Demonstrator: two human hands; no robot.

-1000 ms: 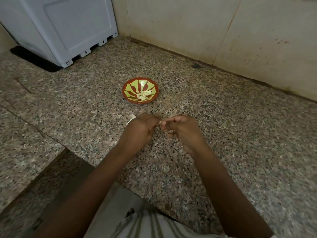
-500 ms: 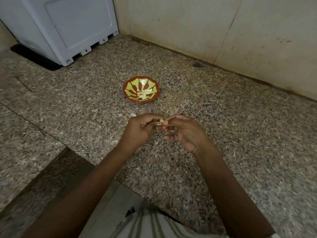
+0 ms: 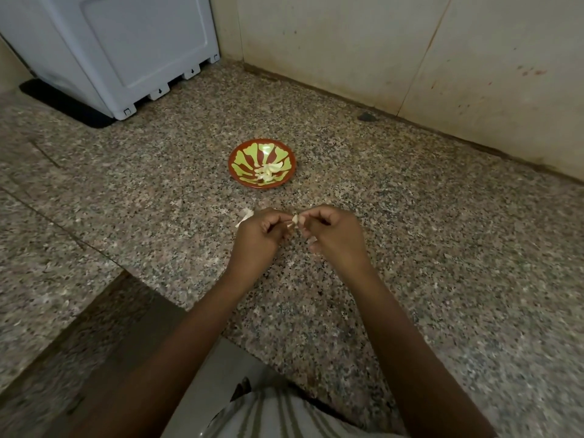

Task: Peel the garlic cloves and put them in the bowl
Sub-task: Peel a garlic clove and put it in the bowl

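Granite counter (image 3: 410, 248) carries a red-and-green bowl (image 3: 262, 141) just beyond the hands, near enough for dropping cloves in; several peeled cloves (image 3: 268, 172) already lie inside. Left hand (image 3: 257, 240) and right hand (image 3: 336, 240) meet above the counter, curled fingers (image 3: 314, 214) of both pinching one garlic clove (image 3: 295, 219) between them, probably to strip its skin. A pale scrap (image 3: 245, 215) lies beside the left hand

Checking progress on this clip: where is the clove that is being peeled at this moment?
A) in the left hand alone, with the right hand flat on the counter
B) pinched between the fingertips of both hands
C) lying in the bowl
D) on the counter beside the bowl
B: the garlic clove sits between the fingertips of the left hand and the right hand, on the near side of the bowl, which holds peeled cloves.
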